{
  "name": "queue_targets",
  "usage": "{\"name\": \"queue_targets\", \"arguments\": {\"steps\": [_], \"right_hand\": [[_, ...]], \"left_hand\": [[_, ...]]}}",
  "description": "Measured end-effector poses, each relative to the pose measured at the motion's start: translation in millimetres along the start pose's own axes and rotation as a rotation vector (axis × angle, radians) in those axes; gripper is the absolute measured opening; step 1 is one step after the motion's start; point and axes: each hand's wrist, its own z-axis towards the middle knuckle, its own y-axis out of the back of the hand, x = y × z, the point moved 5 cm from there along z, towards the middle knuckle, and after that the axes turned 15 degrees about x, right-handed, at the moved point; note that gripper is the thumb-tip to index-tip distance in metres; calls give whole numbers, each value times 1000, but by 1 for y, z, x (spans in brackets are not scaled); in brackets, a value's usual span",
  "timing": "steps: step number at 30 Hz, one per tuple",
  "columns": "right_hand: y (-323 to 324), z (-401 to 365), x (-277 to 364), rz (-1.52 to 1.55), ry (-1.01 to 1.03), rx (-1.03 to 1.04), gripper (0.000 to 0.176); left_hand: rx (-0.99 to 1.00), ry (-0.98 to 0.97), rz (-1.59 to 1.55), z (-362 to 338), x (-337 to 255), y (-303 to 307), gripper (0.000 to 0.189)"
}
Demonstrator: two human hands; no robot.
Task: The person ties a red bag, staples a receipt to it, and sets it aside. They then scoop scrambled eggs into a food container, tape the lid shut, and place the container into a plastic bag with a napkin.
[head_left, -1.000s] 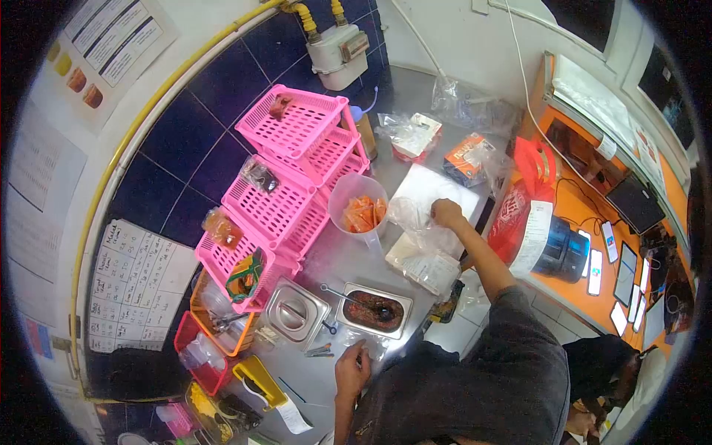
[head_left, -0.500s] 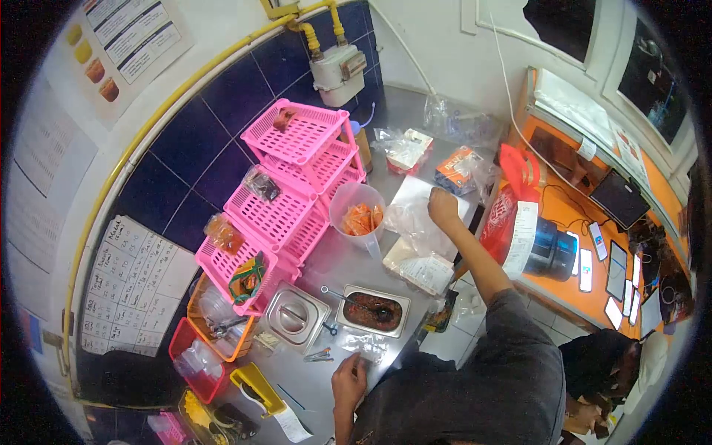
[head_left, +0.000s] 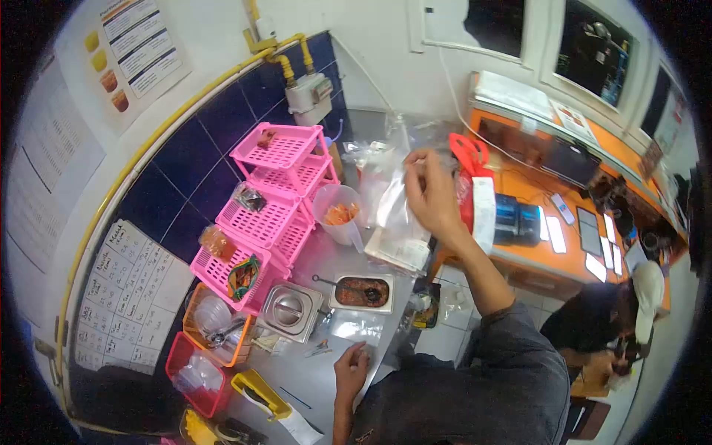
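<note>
My right hand [head_left: 432,194] is raised over the far right of the metal counter, fingers closed on a clear plastic bag [head_left: 391,200]. The bag is blurred and hangs beside a stack of pale paper packs [head_left: 400,252]. Low over the counter's near edge, my left hand [head_left: 351,368] has its fingers curled; what they hold, if anything, is hidden. Ahead of it lies a flat clear plastic sheet or bag [head_left: 357,328], apart from the fingers. Behind that stands a metal pan of dark red sauce [head_left: 363,293] with a spoon in it, next to a lidded metal pan [head_left: 291,311].
Pink tiered baskets [head_left: 274,215] stand along the tiled wall, beside a jug with orange contents [head_left: 339,215]. Orange [head_left: 241,348] and red [head_left: 194,371] baskets and a yellow tape dispenser [head_left: 259,397] are at the left. A co-worker [head_left: 604,322] is by the orange desk [head_left: 512,259].
My right hand has risen from the pale packs, lifting the clear bag. The view has shifted. My left hand has come away from the clear plastic near the sauce pan.
</note>
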Motion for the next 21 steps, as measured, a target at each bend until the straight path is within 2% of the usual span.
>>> {"name": "queue_targets", "arguments": {"steps": [2, 3, 5, 6, 7, 11, 13, 14, 15, 17, 18, 20, 21], "right_hand": [[1, -50, 53, 155, -52, 187, 14], [-2, -75, 76, 224, -103, 287, 13], [-9, -124, 102, 297, -116, 420, 14], [-12, -147, 108, 435, -196, 474, 14], [-15, -169, 113, 573, -275, 527, 14], [-13, -232, 119, 690, -301, 431, 16], [-1, -266, 113, 674, -426, 348, 17], [6, -284, 110, 727, -457, 301, 18], [14, -299, 109, 723, -460, 279, 18], [31, -332, 104, 837, -530, 182, 16], [37, -347, 104, 965, -532, 119, 15], [53, -378, 94, 997, -553, 55, 14], [60, -392, 92, 1033, -582, 6, 14]], "left_hand": [[216, -184, -262, 0, 5, -10, 47], [247, -193, -258, -8, -3, -12, 47], [343, -313, -508, -32, -34, -19, 66], [462, -288, -653, -41, -40, -25, 75], [483, -286, -663, -54, -34, -28, 75], [629, -305, -1099, -80, -16, -47, 77], [701, -280, -1294, -99, -12, -52, 77], [759, -318, -1157, -106, -17, -54, 75], [780, -309, -1150, -117, -33, -54, 75], [963, -358, -1257, -148, -74, -55, 72], [981, -359, -1249, -145, -64, -62, 72], [1123, -77, -831, -137, -24, -94, 74], [1135, -78, -816, -143, -28, -100, 74]]}}
